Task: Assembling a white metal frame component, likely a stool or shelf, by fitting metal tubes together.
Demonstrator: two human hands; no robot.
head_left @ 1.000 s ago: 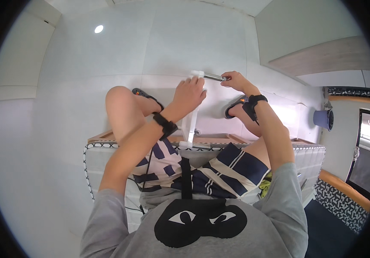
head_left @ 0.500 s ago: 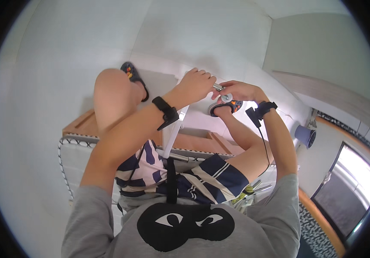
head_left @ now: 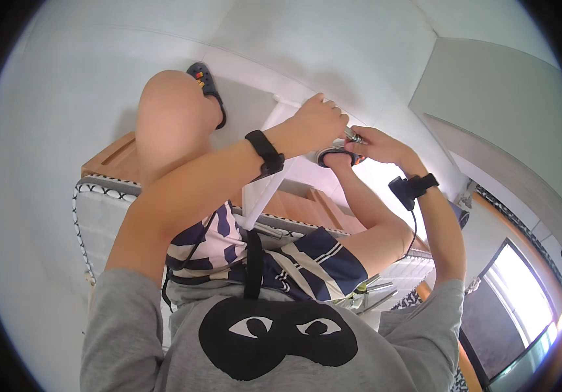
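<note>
Head view, near to far. Grey shirt point(head_left: 385, 369) and patterned shorts point(head_left: 320, 261) come first; several loose metal rods point(head_left: 379, 302) lie by the right hip, on or beside the pale mattress point(head_left: 101, 222). A white frame point(head_left: 265, 198) extends outward from the mattress edge, passing behind the left wrist.

Beyond it, both hands meet at a short metal tube point(head_left: 354, 136). Left hand point(head_left: 320, 122): curled, apparently closed around the tube's left end; whether it also grips the frame, cannot tell. Right hand point(head_left: 374, 144): narrow pinch at the opposite end, thumb and fingers touching.

Key relation: tube lies between the hands, long axis sloping from the left fingers down-right to the right fingertips; neither hand is clearly nearer. Farther off: pale cabinet point(head_left: 490, 85), upper right.
</note>
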